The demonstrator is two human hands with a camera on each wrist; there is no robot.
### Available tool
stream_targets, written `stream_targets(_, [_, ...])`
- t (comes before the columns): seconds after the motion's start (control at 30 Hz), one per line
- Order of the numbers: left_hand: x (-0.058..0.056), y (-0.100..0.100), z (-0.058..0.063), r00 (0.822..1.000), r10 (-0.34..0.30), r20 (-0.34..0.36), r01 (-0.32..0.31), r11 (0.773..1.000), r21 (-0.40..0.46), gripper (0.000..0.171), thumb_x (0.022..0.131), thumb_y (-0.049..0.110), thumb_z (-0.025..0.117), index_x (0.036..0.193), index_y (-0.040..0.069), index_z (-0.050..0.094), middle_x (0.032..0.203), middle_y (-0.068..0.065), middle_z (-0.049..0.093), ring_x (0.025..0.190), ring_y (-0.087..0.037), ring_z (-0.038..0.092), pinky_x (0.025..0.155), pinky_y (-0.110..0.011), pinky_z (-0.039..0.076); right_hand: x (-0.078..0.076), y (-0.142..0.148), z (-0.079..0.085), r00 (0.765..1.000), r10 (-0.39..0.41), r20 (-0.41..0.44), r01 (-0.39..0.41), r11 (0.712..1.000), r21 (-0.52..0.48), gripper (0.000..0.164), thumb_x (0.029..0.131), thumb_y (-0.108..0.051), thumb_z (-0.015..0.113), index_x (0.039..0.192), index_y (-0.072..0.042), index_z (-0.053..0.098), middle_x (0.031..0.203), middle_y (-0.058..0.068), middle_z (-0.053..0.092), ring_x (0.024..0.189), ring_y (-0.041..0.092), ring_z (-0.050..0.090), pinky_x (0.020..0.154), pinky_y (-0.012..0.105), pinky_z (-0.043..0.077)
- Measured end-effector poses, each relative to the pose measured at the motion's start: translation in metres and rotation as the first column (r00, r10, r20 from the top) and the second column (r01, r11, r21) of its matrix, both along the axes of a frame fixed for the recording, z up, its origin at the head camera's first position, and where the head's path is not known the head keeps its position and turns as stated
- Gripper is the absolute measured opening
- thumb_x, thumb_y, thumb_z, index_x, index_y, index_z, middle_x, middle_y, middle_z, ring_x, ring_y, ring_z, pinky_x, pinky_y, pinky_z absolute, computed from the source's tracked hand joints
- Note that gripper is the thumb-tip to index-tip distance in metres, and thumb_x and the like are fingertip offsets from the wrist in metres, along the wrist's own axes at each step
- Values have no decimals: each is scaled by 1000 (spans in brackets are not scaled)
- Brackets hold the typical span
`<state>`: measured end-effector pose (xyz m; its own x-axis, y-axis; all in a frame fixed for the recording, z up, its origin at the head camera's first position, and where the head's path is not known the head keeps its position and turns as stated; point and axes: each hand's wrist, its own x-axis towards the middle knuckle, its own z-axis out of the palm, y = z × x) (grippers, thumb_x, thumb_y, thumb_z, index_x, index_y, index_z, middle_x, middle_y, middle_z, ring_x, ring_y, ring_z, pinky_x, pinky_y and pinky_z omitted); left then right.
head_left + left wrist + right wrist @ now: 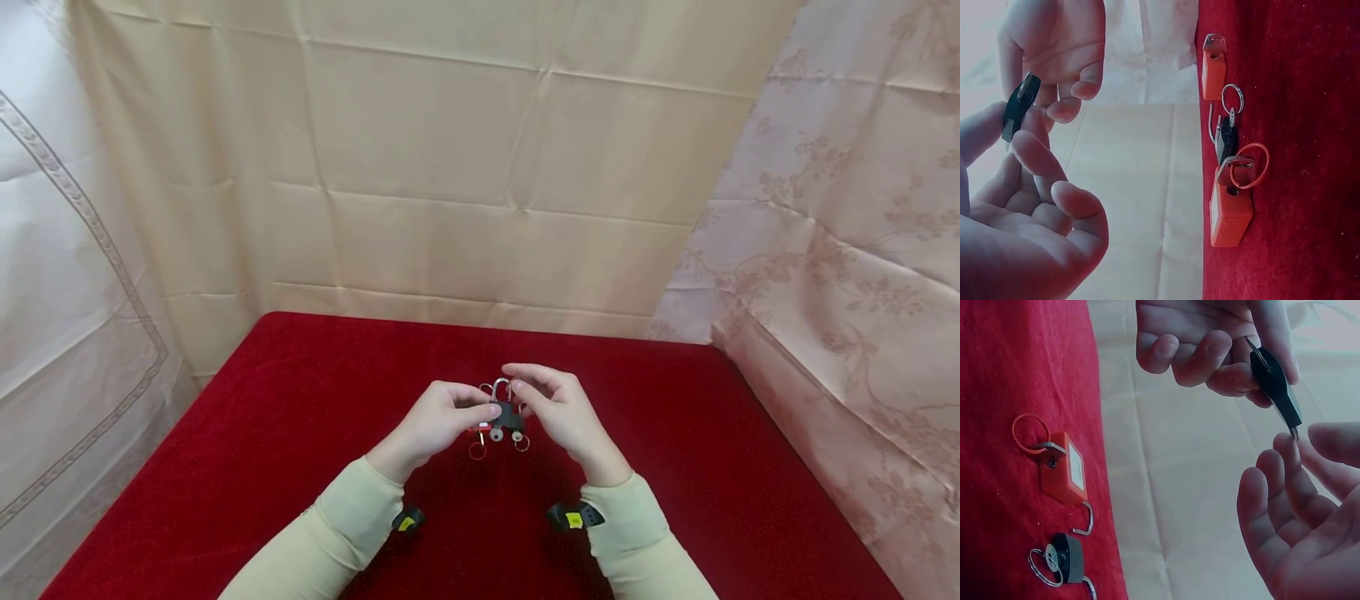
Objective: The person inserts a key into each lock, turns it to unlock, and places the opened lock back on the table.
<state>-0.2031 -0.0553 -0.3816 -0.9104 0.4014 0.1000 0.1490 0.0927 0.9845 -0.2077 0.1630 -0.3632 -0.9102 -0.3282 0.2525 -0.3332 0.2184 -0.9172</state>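
My left hand (446, 421) pinches a black padlock (506, 410) between thumb and fingers, with its silver shackle (502, 384) pointing away from me. A key (1256, 352) stands out from the padlock's bottom. Beside the shackle is my right hand (562, 417), its fingers loosely bent and its fingertips right at the metal in the right wrist view. Below the hands, an orange-red padlock (1063, 475) with a key and red ring lies on the red cloth, near another black padlock (1070, 557) with a silver ring.
A second orange padlock (1213, 75) with a key shows in the left wrist view. The red cloth (300, 417) covers the table. Beige curtain (450, 167) hangs behind it, with a floral curtain (847, 250) at the right and a white curtain (67, 250) at the left.
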Motion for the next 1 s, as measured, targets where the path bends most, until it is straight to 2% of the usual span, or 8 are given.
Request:
stream_targets(0.13, [0, 1, 0, 1000, -10, -4, 10, 1000, -13, 20, 94, 18, 74, 104, 1, 78, 88, -6, 74, 84, -20, 66, 80, -39, 53, 0, 0, -1, 1000, -13, -2, 13, 1000, 12, 25, 100, -10, 65, 123, -8, 72, 99, 9, 71, 86, 36, 66, 78, 49, 58])
stream_targets(0.3, [0, 1, -1, 1000, -22, -14, 21, 1000, -19, 19, 94, 17, 74, 102, 1, 78, 86, -6, 74, 81, -18, 65, 74, -32, 52, 0, 0, -2, 1000, -16, 7, 16, 999, 27, 24, 99, -9, 65, 122, -3, 72, 101, 10, 73, 81, 25, 67, 76, 40, 59])
stream_targets(0.43, [1, 1, -1, 1000, -21, -12, 21, 1000, -12, 18, 94, 17, 74, 102, 1, 78, 86, -7, 74, 85, -27, 66, 75, -33, 52, -1, 0, -2, 1000, -9, 19, 9, 1000, 14, 24, 99, -9, 65, 121, -3, 72, 101, 11, 72, 82, 30, 67, 77, 42, 58])
stream_targets(0.53, [1, 1, -1, 1000, -21, -12, 21, 1000, -8, 18, 94, 17, 74, 102, 1, 78, 86, -6, 74, 89, -35, 65, 76, -34, 51, -1, 0, -1, 1000, -2, 31, 2, 1000, 4, 23, 99, -9, 65, 121, -3, 72, 100, 12, 72, 84, 36, 66, 76, 38, 58])
stream_targets(0.67, [2, 0, 0, 1000, -27, -12, 27, 1000, -8, 18, 94, 16, 74, 103, 1, 78, 87, -6, 74, 87, -27, 66, 77, -34, 51, -1, 0, -1, 999, 7, 33, -7, 1000, -4, 24, 100, -9, 65, 121, 0, 71, 102, 13, 72, 85, 36, 66, 75, 34, 58])
stream_targets(0.77, [2, 1, 0, 999, -29, -14, 29, 1000, -7, 18, 94, 16, 73, 103, 0, 78, 88, -11, 74, 83, -18, 65, 77, -34, 51, -1, 0, -1, 999, 11, 31, -11, 1000, -12, 25, 99, -8, 65, 121, 2, 70, 101, 13, 72, 84, 38, 67, 75, 38, 58])
stream_targets(0.9, [1, 1, -1, 1000, -25, -10, 25, 1000, -3, 19, 94, 17, 74, 103, 0, 77, 91, -18, 74, 83, -20, 65, 76, -33, 51, -1, 0, -2, 999, 3, 37, -2, 999, -34, 24, 99, -8, 65, 120, 2, 70, 94, 13, 70, 80, 43, 66, 76, 45, 58])
stream_targets(1.0, [0, 0, -2, 1000, -18, 3, 18, 1000, -1, 19, 94, 17, 74, 103, 1, 78, 91, -18, 74, 84, -23, 66, 77, -36, 52, -1, 0, -2, 999, 0, 38, 2, 998, -55, 22, 99, -8, 65, 118, 2, 72, 89, 14, 69, 77, 42, 66, 74, 44, 59])
